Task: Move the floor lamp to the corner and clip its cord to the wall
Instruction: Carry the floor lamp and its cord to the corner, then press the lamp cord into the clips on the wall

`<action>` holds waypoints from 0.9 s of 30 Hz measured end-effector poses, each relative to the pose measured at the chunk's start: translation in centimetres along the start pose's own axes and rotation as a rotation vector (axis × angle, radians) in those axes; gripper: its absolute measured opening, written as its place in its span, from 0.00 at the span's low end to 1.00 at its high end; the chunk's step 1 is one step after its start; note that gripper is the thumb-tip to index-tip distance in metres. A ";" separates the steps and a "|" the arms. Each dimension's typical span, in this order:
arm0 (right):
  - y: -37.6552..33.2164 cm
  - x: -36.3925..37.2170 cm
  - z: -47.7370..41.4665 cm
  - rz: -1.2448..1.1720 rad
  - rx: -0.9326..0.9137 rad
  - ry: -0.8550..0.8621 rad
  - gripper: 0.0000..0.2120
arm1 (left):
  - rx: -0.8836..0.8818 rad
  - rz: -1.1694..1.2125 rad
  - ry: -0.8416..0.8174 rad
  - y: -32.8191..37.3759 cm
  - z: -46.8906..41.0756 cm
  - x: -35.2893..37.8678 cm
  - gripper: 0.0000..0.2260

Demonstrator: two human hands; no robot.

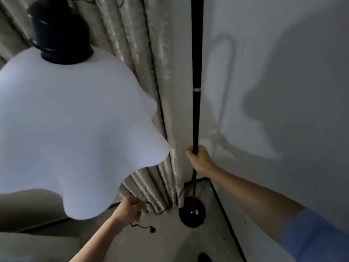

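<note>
— Start from the left. What fills that side?

— A large white wavy-edged lamp shade (71, 129), topped by a black cylindrical socket fitting (60, 36). It hangs close to the camera and hides much of the floor below it.

— And under its lower edge?

— The left hand (130, 210) reaches forward, fingers curled together around a thin black cord (162, 211). One stretch of cord runs from the hand across the floor towards the lamp's foot; a short end dangles below the hand and finishes in a small black plug-like piece (152, 230).

— What is behind it?

— A beige patterned curtain (136, 72) in vertical folds, reaching down to the floor.

— Where is the lamp itself?

— In the corner. Its slim black metal pole (196, 110) stands upright just beside the curtain's edge, where the curtain meets the plain white wall (283, 53). The round black glossy base (192, 212) rests on the grey floor (188, 242), near the dark skirting line.

— And the right hand?

— The right hand (198, 157) is clamped around the pole, fingers wrapped tight, well above the base. A blue sleeve (311, 233) shows on that arm. Shadows of the pole and shade fall on the wall.
</note>
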State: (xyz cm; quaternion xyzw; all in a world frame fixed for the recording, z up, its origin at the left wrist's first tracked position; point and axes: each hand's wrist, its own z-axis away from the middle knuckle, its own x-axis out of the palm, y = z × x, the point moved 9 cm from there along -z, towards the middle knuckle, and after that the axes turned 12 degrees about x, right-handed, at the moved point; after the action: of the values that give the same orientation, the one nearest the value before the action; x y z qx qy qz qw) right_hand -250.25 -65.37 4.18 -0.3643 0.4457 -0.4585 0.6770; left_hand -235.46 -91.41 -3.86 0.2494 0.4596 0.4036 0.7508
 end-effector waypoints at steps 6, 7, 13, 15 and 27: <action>3.3 -0.7 1.5 0.245 0.150 0.064 0.11 | 0.157 -0.126 -0.222 1.6 -2.1 2.1 0.18; 4.3 -0.8 2.3 0.250 0.183 0.062 0.08 | 0.180 -0.134 -0.261 1.6 -2.3 2.3 0.20; 12.6 -2.4 10.0 0.171 0.428 0.287 0.18 | 0.214 -0.101 -0.502 0.7 -1.7 5.0 0.19; 16.6 -2.6 13.8 0.129 0.538 0.353 0.17 | 0.228 -0.183 -0.580 -0.1 -0.8 6.9 0.17; 36.8 -3.7 32.5 -0.086 0.924 0.566 0.05 | 0.264 -0.372 -0.838 -3.1 2.0 21.8 0.15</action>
State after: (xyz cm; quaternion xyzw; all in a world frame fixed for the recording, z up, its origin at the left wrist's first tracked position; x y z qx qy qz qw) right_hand -209.56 -47.53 -17.08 0.0912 0.3475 -0.7142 0.6008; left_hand -227.03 -74.93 -15.96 0.3975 0.2014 0.0651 0.8929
